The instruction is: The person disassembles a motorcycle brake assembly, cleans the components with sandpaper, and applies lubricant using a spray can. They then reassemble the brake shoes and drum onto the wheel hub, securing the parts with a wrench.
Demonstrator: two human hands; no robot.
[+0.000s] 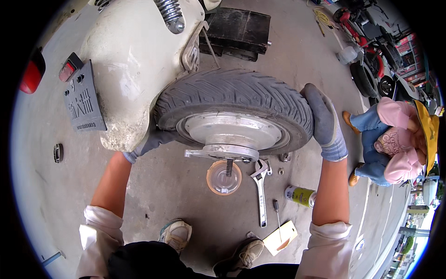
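Between my hands is a scooter wheel (232, 88) with a black treaded tyre and a silver hub motor (227, 130); a threaded axle (229, 167) points toward me. My right hand (323, 122), in a grey glove, presses on the tyre's right side, its fingers against the tread. My left hand (151, 143), gloved too, grips the tyre's left side; its fingers are partly hidden behind the tyre and the scooter's cream rear fender (121, 83). The wheel stands close against the scooter body.
Below the wheel lie a clear bowl (224, 179), an adjustable wrench (261, 195), a screwdriver (277, 211), a green spray can (300, 195) and a cream card (282, 238). A black box (239, 30) sits beyond the wheel. A person (395, 139) crouches at right, near parked scooters (371, 46).
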